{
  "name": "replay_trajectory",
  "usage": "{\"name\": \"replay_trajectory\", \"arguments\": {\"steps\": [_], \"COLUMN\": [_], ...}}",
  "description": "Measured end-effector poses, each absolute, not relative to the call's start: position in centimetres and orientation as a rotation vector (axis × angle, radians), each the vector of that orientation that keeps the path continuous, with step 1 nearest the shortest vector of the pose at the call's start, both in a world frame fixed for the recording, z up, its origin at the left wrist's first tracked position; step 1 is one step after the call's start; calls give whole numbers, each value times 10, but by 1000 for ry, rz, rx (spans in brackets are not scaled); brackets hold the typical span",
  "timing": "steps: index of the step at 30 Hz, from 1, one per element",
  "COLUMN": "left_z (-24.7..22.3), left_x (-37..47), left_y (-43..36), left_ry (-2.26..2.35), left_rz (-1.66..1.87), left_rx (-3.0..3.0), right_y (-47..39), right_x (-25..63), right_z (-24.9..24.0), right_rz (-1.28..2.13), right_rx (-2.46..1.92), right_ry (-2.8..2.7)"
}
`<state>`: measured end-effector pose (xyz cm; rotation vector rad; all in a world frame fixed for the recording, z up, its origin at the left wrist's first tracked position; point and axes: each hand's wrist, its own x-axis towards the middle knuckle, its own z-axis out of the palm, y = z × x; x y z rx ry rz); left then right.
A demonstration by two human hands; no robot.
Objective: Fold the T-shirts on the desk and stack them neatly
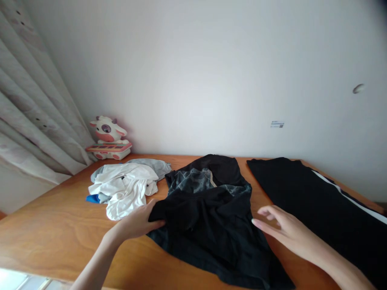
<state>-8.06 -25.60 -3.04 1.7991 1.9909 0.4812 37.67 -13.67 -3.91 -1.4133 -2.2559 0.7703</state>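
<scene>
The small label [277, 124] on the wall [211, 72] bears print too tiny to read.

The wall label [277, 124] is too small to read, and the black trousers [317, 201] perhaps run past the right edge.

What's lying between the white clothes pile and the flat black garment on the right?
In the head view, the crumpled black garment lies between the white clothes pile and flat black garment.

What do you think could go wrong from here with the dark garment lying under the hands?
The left hand grips only one edge of the crumpled dark garment, so pulling may bunch it further. The open right hand hovers beside it, close to the flat black garment, and could ruffle that. The white clothes pile lies close and might get dragged along.
</scene>
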Motion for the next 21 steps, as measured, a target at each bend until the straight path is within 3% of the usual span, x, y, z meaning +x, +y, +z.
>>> {"name": "replay_trajectory", "arguments": {"steps": [5,13,17,21], "left_z": [-36,-15,-15,-28], "left_x": [-68,-72,-74,-88], "left_y": [-250,-249,-257,-270], "left_ry": [1903,2053,2069,2094], "left_rz": [584,1258,1371,1195], "left_rx": [1880,1786,1684,2022], "right_y": [-157,-169,-155,-139], "right_x": [319,307,336,391], "right_z": [-44,-68,-69,-59], "right_rz": [507,267,324,350], "right_rx": [-1236,-1252,-1435,-1480], "right_ry": [-2379,-2628,-2372,-1864]}}
